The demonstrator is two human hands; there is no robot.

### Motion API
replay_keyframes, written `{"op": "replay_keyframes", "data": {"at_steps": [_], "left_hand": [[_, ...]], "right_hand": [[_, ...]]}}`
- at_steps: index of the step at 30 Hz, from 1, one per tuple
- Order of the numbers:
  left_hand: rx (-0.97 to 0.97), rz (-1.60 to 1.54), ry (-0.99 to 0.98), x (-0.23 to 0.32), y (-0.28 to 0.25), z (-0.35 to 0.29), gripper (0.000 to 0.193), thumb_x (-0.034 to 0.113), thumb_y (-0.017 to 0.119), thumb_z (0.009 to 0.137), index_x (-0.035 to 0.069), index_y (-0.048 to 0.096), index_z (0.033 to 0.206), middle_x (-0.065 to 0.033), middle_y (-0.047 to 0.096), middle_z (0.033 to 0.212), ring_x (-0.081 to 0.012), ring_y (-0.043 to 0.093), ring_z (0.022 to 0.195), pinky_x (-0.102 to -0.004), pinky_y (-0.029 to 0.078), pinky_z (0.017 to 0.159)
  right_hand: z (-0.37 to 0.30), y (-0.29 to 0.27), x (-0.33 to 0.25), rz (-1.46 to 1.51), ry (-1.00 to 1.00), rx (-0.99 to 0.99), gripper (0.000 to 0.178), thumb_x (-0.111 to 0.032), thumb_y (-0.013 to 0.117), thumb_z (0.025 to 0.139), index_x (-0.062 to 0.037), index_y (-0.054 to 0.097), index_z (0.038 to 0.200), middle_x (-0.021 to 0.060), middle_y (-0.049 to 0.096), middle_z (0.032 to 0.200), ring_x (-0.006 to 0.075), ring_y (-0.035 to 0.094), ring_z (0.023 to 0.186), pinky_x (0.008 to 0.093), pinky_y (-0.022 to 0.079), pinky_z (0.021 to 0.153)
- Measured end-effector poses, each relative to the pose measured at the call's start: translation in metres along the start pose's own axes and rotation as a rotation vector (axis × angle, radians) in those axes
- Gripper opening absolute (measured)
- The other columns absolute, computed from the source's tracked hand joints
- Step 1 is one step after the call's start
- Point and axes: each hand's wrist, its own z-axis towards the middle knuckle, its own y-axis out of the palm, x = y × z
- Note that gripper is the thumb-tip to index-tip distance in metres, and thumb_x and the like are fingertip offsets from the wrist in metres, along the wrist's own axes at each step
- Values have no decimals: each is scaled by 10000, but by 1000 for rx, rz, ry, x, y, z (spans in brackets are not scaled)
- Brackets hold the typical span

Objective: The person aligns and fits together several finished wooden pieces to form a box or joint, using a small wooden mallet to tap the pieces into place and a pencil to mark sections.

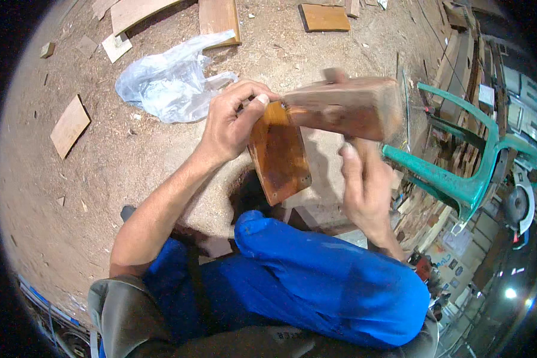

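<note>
My left hand [231, 119] grips the top end of a varnished brown wooden board [280, 158], thumb and fingers closed over its edge. The board stands tilted in front of my knees, with small holes near its lower corner. In my right hand [369, 188] is a wooden mallet [346, 110], held by its handle with the thumb laid along it. The mallet's heavy block head lies sideways, its left end right by the board's top edge and my left fingertips. Motion blurs the mallet a little, and I cannot tell whether it touches the board.
A crumpled clear plastic bag [164, 80] lies beyond my left hand. Wood offcuts [70, 126] and a varnished piece [325, 18] are scattered on the sawdust-covered ground. An overturned green plastic chair [453, 173], a circular saw [521, 206] and stacked timber [456, 65] are at the right.
</note>
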Motion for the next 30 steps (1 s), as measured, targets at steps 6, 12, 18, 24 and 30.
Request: {"op": "replay_keyframes", "data": {"at_steps": [6, 12, 18, 24, 30], "left_hand": [[-11, -9, -31, 3, 0, 2, 265, 195, 543, 980, 1, 719, 1019, -128, 715, 976, -223, 665, 898, -344, 511, 804], [-10, -73, -140, 10, 1, 11, 280, 206, 534, 1006, 2, 723, 1037, -102, 724, 993, -168, 652, 914, -331, 508, 820], [26, -82, -215, 14, -1, 6, 307, 212, 478, 1046, 0, 691, 1104, -63, 691, 1024, -130, 617, 976, -300, 483, 889], [129, -64, -255, 10, 22, 5, 289, 228, 532, 1032, -3, 689, 1105, -143, 707, 1029, -212, 655, 1000, -361, 517, 864], [-39, 95, -117, 8, 24, 12, 669, 533, 277, 1069, 19, 687, 1195, -198, 717, 1061, -309, 680, 990, -399, 510, 890]], "right_hand": [[-3, -5, 27, 369, 221, 153, 277, -251, 526, 1072, 4, 616, 1012, 3, 515, 643, 100, 466, 578, 295, 386, 529], [4, 42, 105, 14, 309, 64, 547, -427, 520, 1048, 66, 533, 1284, 281, 599, 1169, 430, 577, 1082, 491, 447, 955], [13, 28, 37, 42, -152, 82, 823, -306, 776, 872, 68, 345, 1465, 323, 373, 1467, 467, 390, 1382, 539, 325, 1158], [18, 81, 26, 261, -269, -64, 1069, -206, 919, 649, 27, 289, 1480, 310, 415, 1427, 456, 474, 1323, 483, 390, 1126], [17, 57, 55, 710, -54, -191, 948, -123, 826, 707, -22, 319, 1502, 255, 525, 1396, 353, 605, 1190, 463, 482, 1034]]}}
